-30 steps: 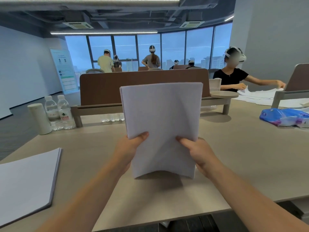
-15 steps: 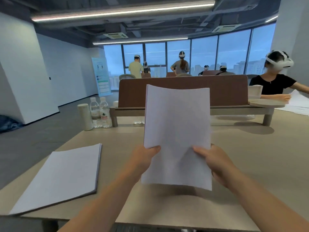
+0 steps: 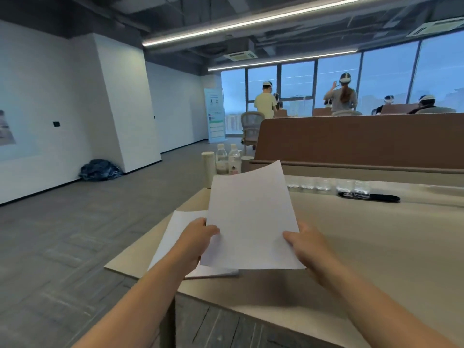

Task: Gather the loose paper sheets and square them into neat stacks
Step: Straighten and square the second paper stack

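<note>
Since left hand [image 3: 195, 243] and right hand [image 3: 308, 249] swung left, sheets [image 3: 251, 222] overlap the stack [image 3: 172, 231].

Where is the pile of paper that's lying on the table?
In the head view, the pile lies at the near left corner of the table, partly hidden behind the held sheets and the left hand that grips them.

Beige table [image 3: 376, 247], paper stack [image 3: 175, 232], marker [image 3: 369, 196]

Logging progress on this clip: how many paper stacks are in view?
2. A held stack is gripped by the left hand and right hand; a flat stack lies on the table near its left edge, partly covered. Others may sit outside view.
</note>
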### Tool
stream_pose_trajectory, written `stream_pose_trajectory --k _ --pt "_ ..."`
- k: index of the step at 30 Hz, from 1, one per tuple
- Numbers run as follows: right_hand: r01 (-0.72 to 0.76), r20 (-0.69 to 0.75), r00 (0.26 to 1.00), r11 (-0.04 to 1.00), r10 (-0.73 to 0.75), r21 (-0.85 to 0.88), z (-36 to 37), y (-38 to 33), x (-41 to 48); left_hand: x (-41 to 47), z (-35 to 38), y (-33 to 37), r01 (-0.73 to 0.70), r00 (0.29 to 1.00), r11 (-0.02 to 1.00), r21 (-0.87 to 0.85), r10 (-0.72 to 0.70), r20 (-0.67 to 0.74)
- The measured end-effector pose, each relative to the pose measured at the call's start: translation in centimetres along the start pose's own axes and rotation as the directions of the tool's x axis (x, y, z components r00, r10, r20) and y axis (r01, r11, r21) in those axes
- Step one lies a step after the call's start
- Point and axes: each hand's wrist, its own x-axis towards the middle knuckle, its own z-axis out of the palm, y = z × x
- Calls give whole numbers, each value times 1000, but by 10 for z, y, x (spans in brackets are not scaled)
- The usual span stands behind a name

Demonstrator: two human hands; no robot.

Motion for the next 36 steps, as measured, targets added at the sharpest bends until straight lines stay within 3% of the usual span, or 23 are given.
stream_pose_trajectory --k 6,15,24,28,33,36 --pt "31 46 999 997 -27 -69 80 -15 20 16 -63 -26 9 992 982 187 14 -124" --pt "27 82 997 968 -7 -249 137 -8 44 40 -95 -53 -12 983 911 411 86 -163" --pt "67 83 996 827 -25 -558 154 0 47 57 -105 -72 76 968 797 600 85 -237" --pt "46 92 996 750 19 -659 154 4 53 60 -108 -67 132 968 867 480 -8 -252" --pt "79 115 993 705 4 -704 155 4 59 72 -117 -58 228 943 966 119 -189 -275" --pt "88 121 993 711 -3 -698 156 6 61 80 -124 -62 259 933 960 -104 -277 -228"
